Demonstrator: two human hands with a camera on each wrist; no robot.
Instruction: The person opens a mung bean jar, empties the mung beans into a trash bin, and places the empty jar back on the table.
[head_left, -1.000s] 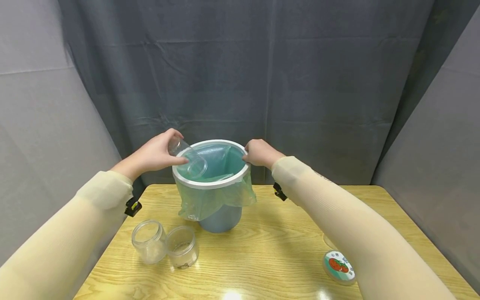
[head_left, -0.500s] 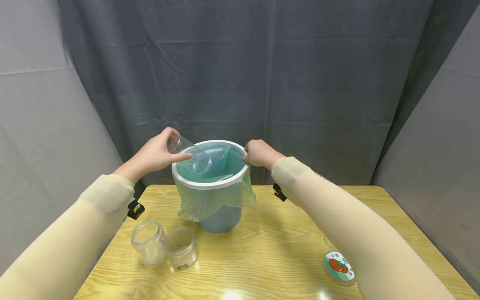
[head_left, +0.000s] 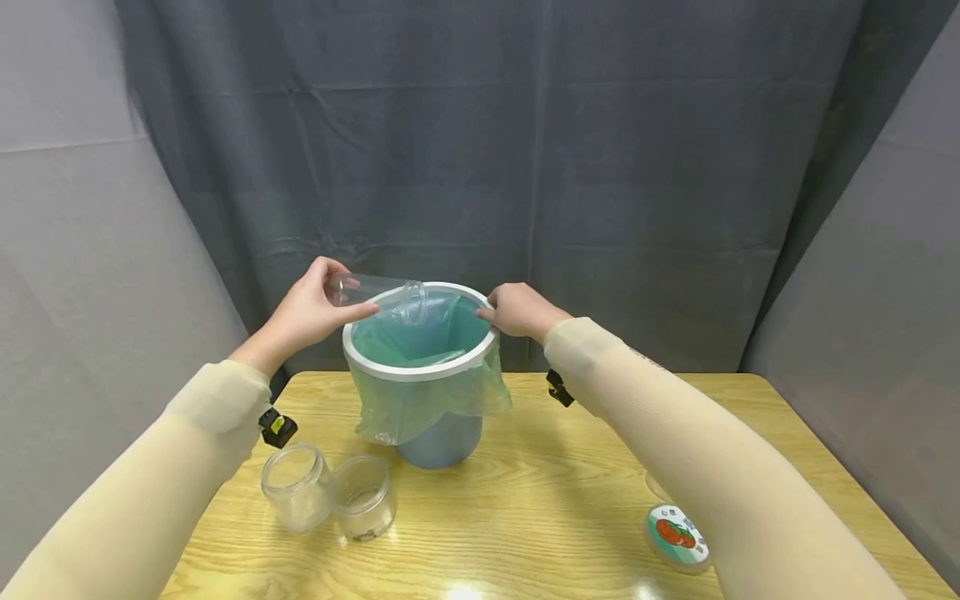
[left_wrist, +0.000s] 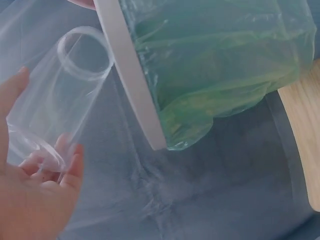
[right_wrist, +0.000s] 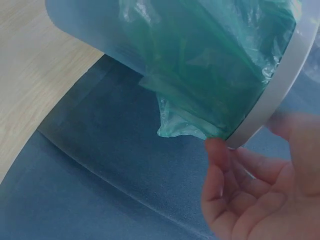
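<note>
A clear plastic jar (head_left: 386, 292) lies nearly level over the left side of the bin's rim, its mouth towards the bin. My left hand (head_left: 311, 304) grips its base end between thumb and fingers; the left wrist view shows the same clear jar (left_wrist: 60, 90) beside the rim. The blue-grey bin (head_left: 442, 437) has a white rim ring (head_left: 420, 373) and a green bag (head_left: 420, 404) folded over its outside. My right hand (head_left: 521, 310) pinches the rim's right side, and in the right wrist view the fingertips (right_wrist: 217, 147) press at the ring and bag.
Two clear jars, one tilted (head_left: 296, 492) and one upright (head_left: 363, 500), stand close together at the table's front left. A round lid with a tomato picture (head_left: 677, 533) lies near my right forearm, partly covering another clear rim. A grey curtain (head_left: 637, 167) hangs behind the wooden table (head_left: 525, 500).
The jar in my left hand has swung from mouth-down to nearly level, its mouth rising out of the bin. My left wrist has turned slightly. The right hand stays at the rim.
</note>
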